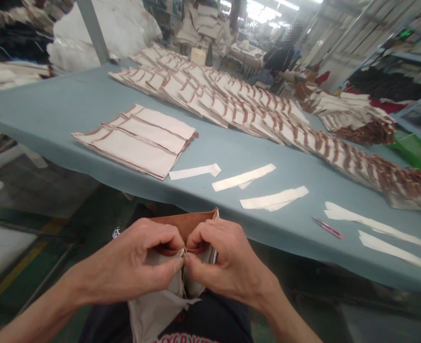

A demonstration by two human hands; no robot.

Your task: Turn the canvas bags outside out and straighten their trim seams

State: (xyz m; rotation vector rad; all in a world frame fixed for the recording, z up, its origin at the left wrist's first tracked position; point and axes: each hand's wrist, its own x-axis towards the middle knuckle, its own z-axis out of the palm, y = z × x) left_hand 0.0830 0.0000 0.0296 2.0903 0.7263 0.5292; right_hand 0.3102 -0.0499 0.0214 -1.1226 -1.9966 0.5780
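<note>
Both hands pinch the edge of a sewn cream fabric piece with brown lining (156,314), held over the lap before the table edge. My left hand (135,259) has thumb and forefinger closed on its seam. Right beside it, my right hand (228,259) grips the same seam, and the two thumb tips nearly meet. The brown inner side (181,221) shows behind the fingers. The exact spot between the fingertips is hidden. On the table ahead lies a small stack of similar cream pieces (142,138) with brown edges.
Several white strips (244,177) lie along the near side of the blue-green table (53,105). Pink thread snips (328,227) rest at the right. Long overlapping rows of cream pieces (210,95) cover the back. A person (280,57) is in the background.
</note>
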